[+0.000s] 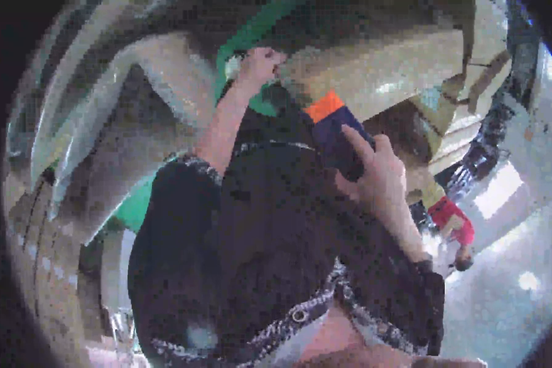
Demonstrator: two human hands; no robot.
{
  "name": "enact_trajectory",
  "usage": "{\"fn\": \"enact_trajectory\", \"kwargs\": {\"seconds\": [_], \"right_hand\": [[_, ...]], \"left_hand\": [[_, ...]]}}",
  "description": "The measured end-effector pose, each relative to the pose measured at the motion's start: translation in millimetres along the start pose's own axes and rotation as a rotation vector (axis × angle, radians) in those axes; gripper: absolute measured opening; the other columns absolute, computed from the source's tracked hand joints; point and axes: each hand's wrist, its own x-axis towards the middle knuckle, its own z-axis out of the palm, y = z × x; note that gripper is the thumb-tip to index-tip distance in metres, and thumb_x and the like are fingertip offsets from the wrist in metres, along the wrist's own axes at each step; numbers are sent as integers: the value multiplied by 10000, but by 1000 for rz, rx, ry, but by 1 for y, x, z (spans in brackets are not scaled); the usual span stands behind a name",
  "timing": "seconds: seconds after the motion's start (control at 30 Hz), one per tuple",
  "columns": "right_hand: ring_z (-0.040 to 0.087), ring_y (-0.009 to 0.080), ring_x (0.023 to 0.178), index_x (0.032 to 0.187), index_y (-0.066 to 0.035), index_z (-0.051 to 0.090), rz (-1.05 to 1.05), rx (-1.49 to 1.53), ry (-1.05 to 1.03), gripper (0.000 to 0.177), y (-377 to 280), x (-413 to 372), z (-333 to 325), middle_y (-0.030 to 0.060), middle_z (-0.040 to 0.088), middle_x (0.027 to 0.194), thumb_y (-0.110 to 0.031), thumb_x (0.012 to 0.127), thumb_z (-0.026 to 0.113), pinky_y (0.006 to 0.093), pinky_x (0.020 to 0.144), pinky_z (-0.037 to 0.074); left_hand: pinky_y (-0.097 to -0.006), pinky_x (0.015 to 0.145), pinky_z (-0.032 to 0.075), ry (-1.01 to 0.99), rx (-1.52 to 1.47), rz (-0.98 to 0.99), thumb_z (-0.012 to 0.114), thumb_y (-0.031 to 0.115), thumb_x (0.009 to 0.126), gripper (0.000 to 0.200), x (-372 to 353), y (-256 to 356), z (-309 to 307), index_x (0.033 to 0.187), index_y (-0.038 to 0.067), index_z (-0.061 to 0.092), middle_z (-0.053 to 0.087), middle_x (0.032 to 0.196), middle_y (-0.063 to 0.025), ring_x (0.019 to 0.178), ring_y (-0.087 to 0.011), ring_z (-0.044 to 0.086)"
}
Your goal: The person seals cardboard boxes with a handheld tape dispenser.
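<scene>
My right hand (377, 175) grips a flat dark blue box-like object with an orange end (340, 132). Its index finger lies along the top face and the thumb is on the near side. Further forward, my left hand (264, 64) has its fingers curled together; whatever they hold, if anything, is too blurred to make out. A green band (251, 34) runs up and away beside the left hand, and a small white patch (232, 67) shows near the wrist. More green (264, 104) lies below that hand.
Large beige cardboard-like surfaces (405, 67) stand ahead and to the right. Stacked boxes (460, 129) are at the right. Beyond them a person in a red top (452, 221) stands near a white sheet-like surface (500, 190). Pale wrapped or folded material (98, 80) rises on the left.
</scene>
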Motion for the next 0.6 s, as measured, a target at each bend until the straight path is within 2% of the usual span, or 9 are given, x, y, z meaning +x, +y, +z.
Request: {"fn": "enact_trajectory", "kwargs": {"seconds": [0.1, 0.2, 0.3, 0.4, 0.5, 0.6], "right_hand": [[619, 324, 858, 1389, -204, 524, 2, -10, 4, 606, -4, -1, -2, 151, 530, 1018, -355, 843, 741, 441, 780, 567], [629, 321, 868, 1396, -202, 508, -8, -30, 12, 617, -7, -5, -5, 158, 537, 1038, -333, 844, 751, 448, 787, 577], [631, 323, 843, 1403, -204, 504, -26, -52, 28, 638, -4, -10, -3, 155, 528, 1021, -338, 834, 762, 456, 749, 578], [636, 326, 891, 1420, -200, 474, -8, -45, -7, 674, -2, -13, -1, 164, 536, 1065, -331, 837, 784, 444, 806, 581], [630, 318, 860, 1423, -199, 477, -5, -54, -3, 674, -1, -16, 1, 159, 533, 1034, -333, 836, 779, 437, 775, 584], [631, 323, 864, 1418, -197, 481, -23, -24, 15, 666, 3, -19, 3, 169, 536, 1041, -324, 837, 782, 439, 782, 579]], "left_hand": [[-297, 623, 489, -38, -41, -39, 629, 216, 978, 232, -3, 3, -2, 808, 60, 650, 582, 694, -70, 616, -144, 522], [-261, 590, 491, -41, -77, -63, 654, 189, 950, 196, -9, 10, 3, 797, 68, 641, 574, 662, -67, 588, -124, 499], [-277, 642, 525, -79, -23, -66, 649, 217, 963, 207, -6, -2, 9, 820, 66, 653, 605, 718, -80, 642, -139, 544], [-246, 594, 508, -84, -46, -72, 662, 216, 952, 207, -6, -9, 15, 797, 79, 661, 616, 726, -54, 629, -117, 544], [-253, 613, 519, -82, -52, -75, 651, 208, 953, 216, -13, -5, 18, 789, 67, 668, 612, 728, -53, 636, -129, 558], [-291, 612, 473, -66, 35, -58, 661, 224, 934, 220, -15, -5, 20, 774, 79, 700, 634, 703, -53, 613, -137, 565]]}}
